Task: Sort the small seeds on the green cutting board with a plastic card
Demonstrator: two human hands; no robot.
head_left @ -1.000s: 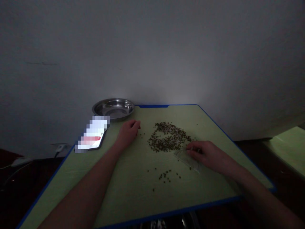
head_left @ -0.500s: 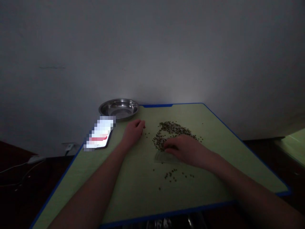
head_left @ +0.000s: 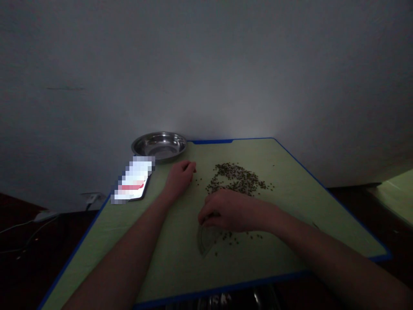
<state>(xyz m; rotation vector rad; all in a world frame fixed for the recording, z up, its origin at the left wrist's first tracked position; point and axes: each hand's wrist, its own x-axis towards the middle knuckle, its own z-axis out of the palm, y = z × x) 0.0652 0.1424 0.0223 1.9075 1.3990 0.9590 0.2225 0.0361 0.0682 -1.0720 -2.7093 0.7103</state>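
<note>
My right hand (head_left: 226, 211) pinches a clear plastic protractor (head_left: 202, 243), whose curved edge shows below the fingers against the table. Small dark seeds or beans (head_left: 238, 174) are heaped just beyond this hand. A few loose ones (head_left: 230, 240) lie on its near side, partly hidden by the hand and seen close to the clear plastic. Resting on the table left of the heap, my left hand (head_left: 180, 176) has its fingers curled in, and nothing shows in them.
A shiny metal basin (head_left: 159, 146) stands at the far left corner, against the wall. Nearer lies a phone (head_left: 132, 181) with a lit, blurred screen. The pale green table (head_left: 180, 258) has a blue edge. Cables and a plug (head_left: 93, 198) are at the left.
My right hand has moved left and towards me with the protractor, away from the heap, and the protractor has turned. My left hand stays put.
</note>
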